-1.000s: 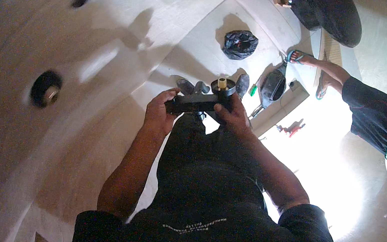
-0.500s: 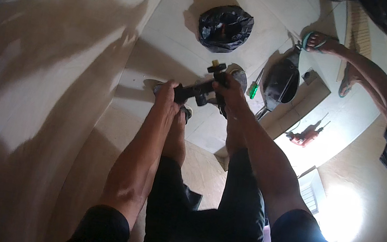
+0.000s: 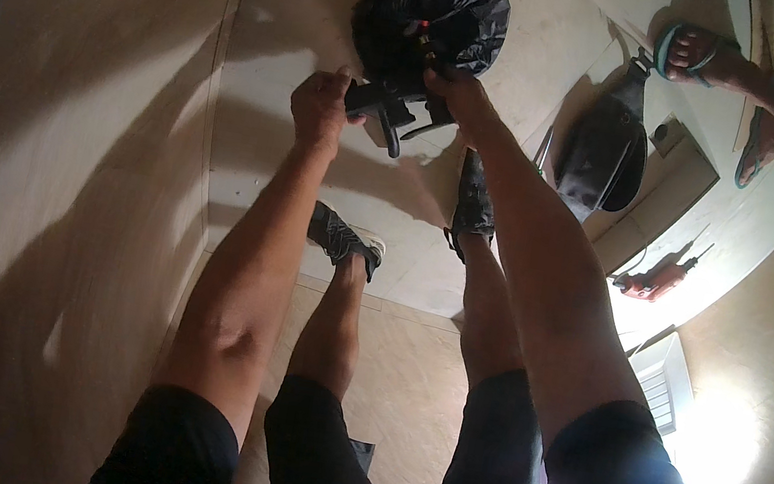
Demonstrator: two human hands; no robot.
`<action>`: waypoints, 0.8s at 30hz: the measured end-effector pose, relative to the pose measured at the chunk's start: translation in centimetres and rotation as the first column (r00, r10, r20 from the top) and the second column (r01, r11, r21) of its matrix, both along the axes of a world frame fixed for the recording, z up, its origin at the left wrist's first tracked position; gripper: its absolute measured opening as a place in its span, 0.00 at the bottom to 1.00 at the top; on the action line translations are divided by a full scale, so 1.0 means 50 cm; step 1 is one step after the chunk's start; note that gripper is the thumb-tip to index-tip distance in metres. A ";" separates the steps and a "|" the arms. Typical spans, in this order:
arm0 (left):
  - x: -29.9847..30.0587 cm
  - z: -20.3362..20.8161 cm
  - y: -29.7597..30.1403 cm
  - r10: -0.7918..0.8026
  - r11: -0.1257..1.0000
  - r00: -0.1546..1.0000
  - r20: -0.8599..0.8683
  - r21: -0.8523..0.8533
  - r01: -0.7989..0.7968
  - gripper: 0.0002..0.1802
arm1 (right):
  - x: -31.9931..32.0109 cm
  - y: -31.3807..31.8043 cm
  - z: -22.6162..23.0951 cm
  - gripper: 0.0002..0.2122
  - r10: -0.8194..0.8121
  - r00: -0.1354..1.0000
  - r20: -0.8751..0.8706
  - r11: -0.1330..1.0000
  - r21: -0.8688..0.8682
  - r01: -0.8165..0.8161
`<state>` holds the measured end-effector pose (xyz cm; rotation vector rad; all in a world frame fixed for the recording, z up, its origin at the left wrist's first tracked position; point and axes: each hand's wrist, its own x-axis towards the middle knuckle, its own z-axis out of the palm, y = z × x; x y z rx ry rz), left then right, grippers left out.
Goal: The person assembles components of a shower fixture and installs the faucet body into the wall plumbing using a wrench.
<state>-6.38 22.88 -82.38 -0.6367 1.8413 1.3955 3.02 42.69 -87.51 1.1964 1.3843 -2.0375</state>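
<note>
I hold a black fitting (image 3: 388, 123) in front of me, with a thick tube-like body and arms branching off it; its exact kind cannot be made out. My left hand (image 3: 319, 110) closes on the fitting's left end. Around its right part my right hand (image 3: 460, 102) is wrapped, hiding some of it. A brass-coloured end pokes out past the right fingers, in front of the opening of a black plastic bag (image 3: 371, 22). Something small and red shows inside the bag, but the rest of its contents is dark.
To the right lie a black pouch bag (image 3: 603, 155), a flat beige panel or box (image 3: 673, 191) and a red power drill (image 3: 656, 281). Another person's sandalled foot (image 3: 695, 58) stands beyond them. A wall (image 3: 89, 144) rises on the left; a bright lamp (image 3: 716, 436) glares at right.
Both hands have moved forward with the black fitting, up to the plastic bag. The fitting has turned. My feet stand wider apart, and the green screwdriver handle seen earlier is now hidden.
</note>
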 end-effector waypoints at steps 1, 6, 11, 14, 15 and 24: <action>-0.009 -0.010 0.003 -0.018 0.999 1.000 0.016 0.040 0.018 0.18 | -0.001 0.011 -0.003 0.19 -0.008 1.000 0.005 1.000 0.001 0.008; -0.046 -0.056 0.014 -0.148 0.986 0.985 0.088 0.087 0.140 0.18 | 0.010 0.040 0.010 0.22 0.125 0.975 0.183 0.981 0.124 -0.149; -0.067 -0.098 0.009 -0.300 0.950 0.949 0.093 0.123 0.288 0.17 | 0.067 0.038 0.024 0.22 0.032 0.988 0.149 0.943 0.323 -0.079; -0.065 -0.104 0.007 -0.296 0.953 0.953 0.064 0.086 0.290 0.18 | 0.150 0.051 0.056 0.21 -0.157 0.948 0.278 0.949 0.309 0.067; -0.065 -0.101 0.013 -0.315 0.948 0.948 0.049 0.067 0.311 0.19 | 0.196 0.060 0.067 0.21 -0.170 0.951 0.258 0.946 0.314 0.084; -0.069 -0.128 0.020 -0.201 0.980 0.941 0.272 0.051 0.195 0.23 | 0.494 0.069 0.157 0.16 -0.176 0.832 0.527 0.964 0.262 0.038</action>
